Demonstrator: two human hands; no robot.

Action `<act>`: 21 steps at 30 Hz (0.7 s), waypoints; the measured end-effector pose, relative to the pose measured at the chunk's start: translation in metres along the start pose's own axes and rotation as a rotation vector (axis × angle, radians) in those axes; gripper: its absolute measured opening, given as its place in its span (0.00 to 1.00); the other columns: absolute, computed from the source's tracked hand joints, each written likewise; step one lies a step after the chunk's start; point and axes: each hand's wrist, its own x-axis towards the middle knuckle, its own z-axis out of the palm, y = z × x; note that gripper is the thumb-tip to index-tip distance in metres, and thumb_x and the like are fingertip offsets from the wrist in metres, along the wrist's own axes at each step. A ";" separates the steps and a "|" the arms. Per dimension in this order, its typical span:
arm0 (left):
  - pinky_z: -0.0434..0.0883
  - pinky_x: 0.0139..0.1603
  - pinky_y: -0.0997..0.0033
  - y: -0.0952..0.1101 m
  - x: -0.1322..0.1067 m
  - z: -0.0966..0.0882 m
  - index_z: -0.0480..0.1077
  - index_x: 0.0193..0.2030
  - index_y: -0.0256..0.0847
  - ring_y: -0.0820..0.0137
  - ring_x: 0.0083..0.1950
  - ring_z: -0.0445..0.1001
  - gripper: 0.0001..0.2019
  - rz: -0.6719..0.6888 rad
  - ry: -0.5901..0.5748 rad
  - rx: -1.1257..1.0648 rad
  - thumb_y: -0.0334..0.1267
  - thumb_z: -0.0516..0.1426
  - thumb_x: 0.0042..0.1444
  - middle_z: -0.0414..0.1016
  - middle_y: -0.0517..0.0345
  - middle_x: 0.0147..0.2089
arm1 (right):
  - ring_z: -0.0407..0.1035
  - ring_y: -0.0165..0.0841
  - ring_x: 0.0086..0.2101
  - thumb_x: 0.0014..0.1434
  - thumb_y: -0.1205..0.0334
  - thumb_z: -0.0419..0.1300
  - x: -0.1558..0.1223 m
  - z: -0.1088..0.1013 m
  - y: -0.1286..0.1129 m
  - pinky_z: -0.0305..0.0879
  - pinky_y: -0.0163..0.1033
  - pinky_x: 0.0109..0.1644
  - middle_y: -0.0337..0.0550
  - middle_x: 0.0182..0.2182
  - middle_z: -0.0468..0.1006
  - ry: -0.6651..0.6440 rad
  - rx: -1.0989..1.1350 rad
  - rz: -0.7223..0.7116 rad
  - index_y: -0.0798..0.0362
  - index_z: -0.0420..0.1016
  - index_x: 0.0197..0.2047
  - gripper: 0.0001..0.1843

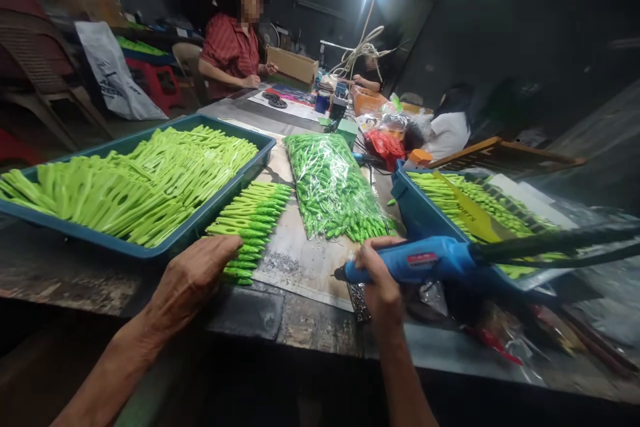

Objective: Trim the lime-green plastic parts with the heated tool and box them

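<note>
My right hand (383, 273) is wrapped around a blue electric screwdriver (420, 260), whose dark tip with a thin bit points left above the table. At the near left end of a row of green plastic pieces (255, 220) with darker green tips is my left hand (193, 273). Its fingers are pressed together against the pieces, and what lies under them is hidden. Between and beyond the hands lies a clear plastic bag (330, 180) full of small green parts, some spilling from its near end.
A blue tray (150, 250) heaped with light green pieces stands left. On the right, a blue bin (415, 203) holds more green pieces and a yellow packet (465, 210). Across the table are a person in a red shirt (230, 47), a cardboard box (293, 67) and red plastic bags (385, 147).
</note>
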 end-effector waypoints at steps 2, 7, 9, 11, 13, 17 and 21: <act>0.68 0.50 0.66 0.002 0.001 -0.001 0.64 0.52 0.36 0.66 0.47 0.71 0.18 0.009 0.090 -0.019 0.23 0.50 0.55 0.73 0.49 0.44 | 0.62 0.26 0.22 0.53 0.61 0.63 0.005 0.008 0.006 0.62 0.33 0.29 0.33 0.21 0.65 0.029 0.002 0.020 0.55 0.66 0.34 0.10; 0.70 0.47 0.72 0.030 0.011 -0.006 0.63 0.56 0.41 0.70 0.43 0.74 0.23 -0.103 0.271 -0.113 0.24 0.55 0.54 0.75 0.55 0.42 | 0.63 0.26 0.23 0.49 0.60 0.66 0.013 0.020 0.022 0.63 0.34 0.30 0.35 0.25 0.66 0.106 0.074 0.046 0.55 0.65 0.37 0.15; 0.69 0.48 0.73 0.047 0.012 -0.006 0.66 0.53 0.42 0.71 0.41 0.74 0.19 -0.213 0.273 -0.183 0.27 0.56 0.54 0.75 0.57 0.42 | 0.62 0.26 0.23 0.49 0.60 0.66 0.014 0.022 0.025 0.63 0.34 0.30 0.35 0.25 0.67 0.113 0.075 0.034 0.55 0.65 0.37 0.16; 0.70 0.46 0.72 0.065 0.007 -0.003 0.69 0.49 0.42 0.70 0.39 0.75 0.14 -0.414 0.215 -0.320 0.32 0.55 0.56 0.76 0.57 0.42 | 0.63 0.26 0.23 0.49 0.60 0.65 0.015 0.024 0.027 0.63 0.34 0.30 0.35 0.25 0.66 0.107 0.067 0.036 0.55 0.65 0.37 0.15; 0.71 0.40 0.72 0.081 0.000 0.002 0.70 0.49 0.42 0.70 0.34 0.75 0.14 -0.653 0.103 -0.491 0.38 0.54 0.57 0.76 0.57 0.39 | 0.63 0.27 0.24 0.49 0.60 0.64 0.014 0.025 0.027 0.63 0.34 0.30 0.34 0.24 0.66 0.086 0.058 0.040 0.55 0.65 0.36 0.14; 0.67 0.25 0.75 0.104 -0.010 0.014 0.68 0.52 0.39 0.69 0.26 0.71 0.19 -0.995 -0.083 -0.921 0.43 0.55 0.55 0.72 0.58 0.25 | 0.63 0.27 0.23 0.50 0.61 0.63 0.012 0.029 0.026 0.63 0.34 0.30 0.35 0.23 0.66 0.037 0.062 0.009 0.56 0.65 0.33 0.11; 0.62 0.19 0.77 0.120 -0.003 0.019 0.67 0.49 0.35 0.73 0.22 0.66 0.22 -1.251 -0.110 -1.310 0.45 0.59 0.50 0.73 0.55 0.26 | 0.63 0.27 0.22 0.50 0.62 0.63 0.008 0.035 0.024 0.62 0.36 0.30 0.34 0.22 0.66 0.019 0.089 -0.026 0.56 0.66 0.31 0.10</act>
